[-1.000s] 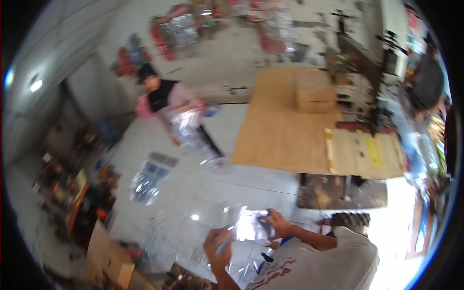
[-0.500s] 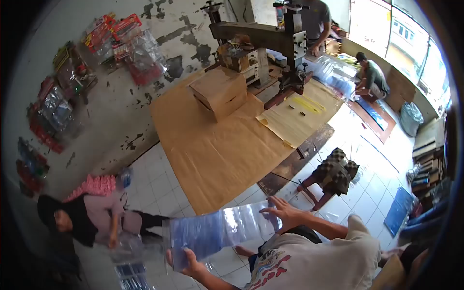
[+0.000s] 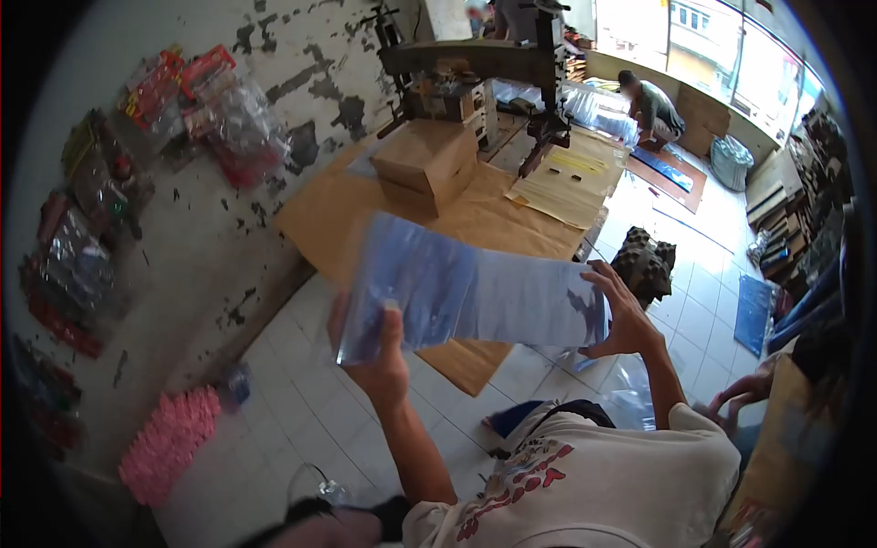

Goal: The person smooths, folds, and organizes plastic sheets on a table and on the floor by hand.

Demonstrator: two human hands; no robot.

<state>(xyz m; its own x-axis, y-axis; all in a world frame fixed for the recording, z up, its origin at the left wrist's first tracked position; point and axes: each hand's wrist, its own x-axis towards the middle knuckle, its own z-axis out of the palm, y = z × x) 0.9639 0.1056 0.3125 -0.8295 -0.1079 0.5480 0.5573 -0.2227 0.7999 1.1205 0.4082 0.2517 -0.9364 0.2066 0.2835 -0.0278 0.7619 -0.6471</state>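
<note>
A long stack of clear, bluish plastic sheets [image 3: 530, 297] stretches between my two hands in front of my body. My left hand [image 3: 382, 365] grips its left end, thumb on top and fingers hidden underneath. My right hand [image 3: 626, 315] holds the other end, with thumb and fingers around the short edge. The left part of the stack looks darker and thicker than the right. Behind the stack lies a table covered in brown paper [image 3: 301, 215], with a cardboard box [image 3: 429, 169] standing on it.
A press machine [image 3: 475, 59] stands at the table's far side. A yellowish sheet [image 3: 571, 187] lies beside the box. Near the windows a person [image 3: 656, 110] crouches. A checkered stool [image 3: 644, 265] stands right of the table, and a pink bundle [image 3: 169, 443] lies on the floor at left.
Both hands have raised the plastic sheets, which now overlap the table in view. My view has turned; the person in black headwear at left has mostly dropped out of sight.
</note>
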